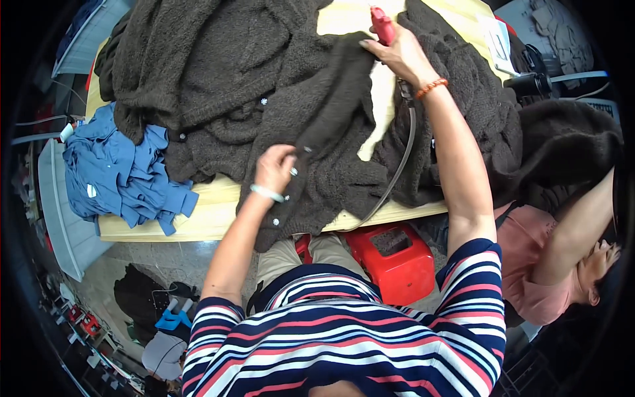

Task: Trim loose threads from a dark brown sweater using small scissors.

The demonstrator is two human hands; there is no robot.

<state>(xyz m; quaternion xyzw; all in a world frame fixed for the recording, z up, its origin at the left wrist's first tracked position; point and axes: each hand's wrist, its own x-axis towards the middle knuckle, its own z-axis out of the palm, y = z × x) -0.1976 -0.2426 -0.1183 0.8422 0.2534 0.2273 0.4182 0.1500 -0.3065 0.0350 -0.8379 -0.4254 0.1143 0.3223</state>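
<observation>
Across the table lies a dark brown knitted cardigan with pale, shiny buttons along its front edge. My left hand, a pale bangle at its wrist, is closed on this button edge, fingertips pinching the knit. Farther up and to the right, my right hand wraps round a red hand tool, whose exact kind I cannot make out. A grey hose runs from below that hand to the table's front edge. My right thumb is against a strip of the knit, which is slightly blurred.
More dark knitwear is heaped at the back left and on the right. Blue garments hang over the left corner of the yellow table. A red stool stands under the front edge. A person in pink is close on my right.
</observation>
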